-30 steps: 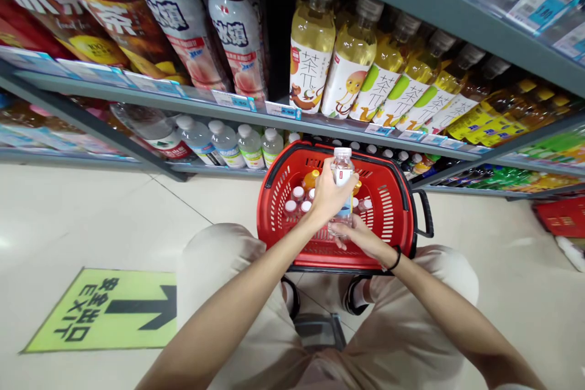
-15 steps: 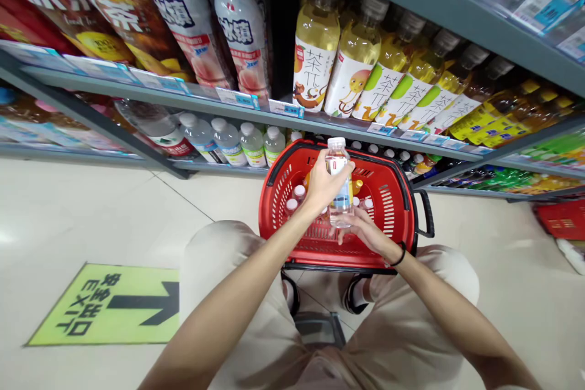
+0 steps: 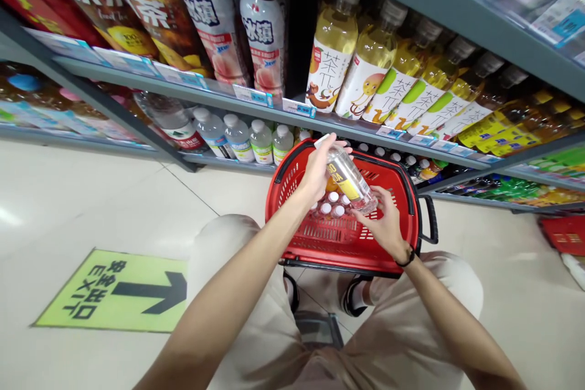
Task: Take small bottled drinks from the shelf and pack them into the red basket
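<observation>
A clear drink bottle (image 3: 348, 180) with a yellow and black label and white cap is held tilted above the red shopping basket (image 3: 301, 250). My left hand (image 3: 319, 166) wraps round its cap end. At the bottle's base, the fingers and thumb of my right hand (image 3: 382, 219) grip it from the lower right. Several small white-capped bottles (image 3: 333, 204) stand inside the basket, partly hidden by the held bottle. Something orange (image 3: 331, 185) shows behind them.
A shelf (image 3: 192, 82) with rows of tea bottles (image 3: 331, 58) rises in front. White-capped bottles (image 3: 260, 141) line its lowest level. The basket's black handle (image 3: 429, 219) sticks out right. A green exit sign (image 3: 114, 289) lies on the floor at left.
The bottle has gone from nearly upright to tilted, its base swung to the right and its label turned. My right hand has moved right and up with the base. The view has shifted slightly.
</observation>
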Available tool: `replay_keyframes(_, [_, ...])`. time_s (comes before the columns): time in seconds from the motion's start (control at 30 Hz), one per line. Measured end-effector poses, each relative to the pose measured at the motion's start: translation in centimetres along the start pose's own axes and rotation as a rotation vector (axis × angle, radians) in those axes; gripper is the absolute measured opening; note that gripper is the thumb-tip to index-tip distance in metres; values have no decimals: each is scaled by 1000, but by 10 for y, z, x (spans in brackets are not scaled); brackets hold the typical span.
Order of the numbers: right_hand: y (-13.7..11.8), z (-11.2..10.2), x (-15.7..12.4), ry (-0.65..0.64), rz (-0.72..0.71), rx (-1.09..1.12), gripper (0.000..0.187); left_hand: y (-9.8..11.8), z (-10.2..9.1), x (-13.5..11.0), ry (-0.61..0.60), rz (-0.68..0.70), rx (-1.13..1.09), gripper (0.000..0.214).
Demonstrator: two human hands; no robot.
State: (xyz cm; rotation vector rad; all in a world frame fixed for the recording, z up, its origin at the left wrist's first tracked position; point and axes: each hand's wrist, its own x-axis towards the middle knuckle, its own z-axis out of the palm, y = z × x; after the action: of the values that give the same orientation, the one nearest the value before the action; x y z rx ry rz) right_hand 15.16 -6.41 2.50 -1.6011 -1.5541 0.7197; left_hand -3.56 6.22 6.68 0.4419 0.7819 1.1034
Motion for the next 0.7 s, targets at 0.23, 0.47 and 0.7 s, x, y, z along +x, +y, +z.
replay_keyframes(0.23, [-15,24,-5,-284,399,675,59,-9,-1,5,158,-74,-242,32])
replay_keyframes(0.47, [-20,12,0,-304,422,760,48,-5,-2,6,119,-76,-263,30])
replay_keyframes(0.7, [-13,11,-5,-241,360,595,47,-4,1,6,87,-94,-254,28])
